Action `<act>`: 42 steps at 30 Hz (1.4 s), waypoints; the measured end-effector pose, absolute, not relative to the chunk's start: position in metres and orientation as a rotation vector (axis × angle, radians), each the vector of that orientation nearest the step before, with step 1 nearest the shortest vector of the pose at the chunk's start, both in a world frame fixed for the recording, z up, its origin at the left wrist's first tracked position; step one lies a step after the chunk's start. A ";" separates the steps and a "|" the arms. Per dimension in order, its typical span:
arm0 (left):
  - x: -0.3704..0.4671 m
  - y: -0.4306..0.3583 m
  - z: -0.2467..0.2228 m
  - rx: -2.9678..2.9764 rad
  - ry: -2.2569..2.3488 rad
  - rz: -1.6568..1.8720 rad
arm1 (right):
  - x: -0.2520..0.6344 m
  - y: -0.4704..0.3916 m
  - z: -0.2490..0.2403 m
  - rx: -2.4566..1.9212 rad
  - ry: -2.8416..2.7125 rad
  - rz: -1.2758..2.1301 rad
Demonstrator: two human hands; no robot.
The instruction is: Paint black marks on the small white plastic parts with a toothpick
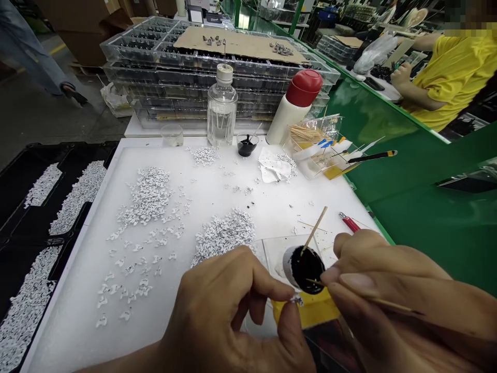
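Note:
Between its thumb and index finger, my left hand (233,305) pinches a small white piece (297,299) with dark marks. My right hand (396,295) is closed on a thin wooden stick (388,304), whose tip points over a tilted cup of black paint (308,270). Whether the tip touches the paint I cannot tell. A second wooden stick (315,228) leans in that cup. Piles of small white pieces (225,234) lie just beyond my left hand, with another heap (149,194) farther left.
Behind stand a clear bottle (222,111), a red-capped flask (297,103), a small black-paint cup (247,146) and stacked clear trays (155,98). A box of sticks and brushes (322,150) and a red-handled tool (349,223) are right. Black trays (23,223) lie left; a person in yellow (458,72) works beyond the green partition.

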State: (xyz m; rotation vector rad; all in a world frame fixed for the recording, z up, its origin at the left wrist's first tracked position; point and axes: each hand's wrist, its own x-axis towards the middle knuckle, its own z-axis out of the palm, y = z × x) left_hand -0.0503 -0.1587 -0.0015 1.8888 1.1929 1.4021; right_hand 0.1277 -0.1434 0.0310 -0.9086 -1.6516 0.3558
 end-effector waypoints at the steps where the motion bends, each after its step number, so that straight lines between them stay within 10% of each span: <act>1: -0.050 -0.159 -0.002 1.889 1.189 1.424 | 0.128 -0.144 0.031 -0.915 -1.644 0.355; 42: -0.049 -0.161 0.000 1.817 1.223 1.347 | 0.139 -0.166 0.005 -0.928 -1.670 0.395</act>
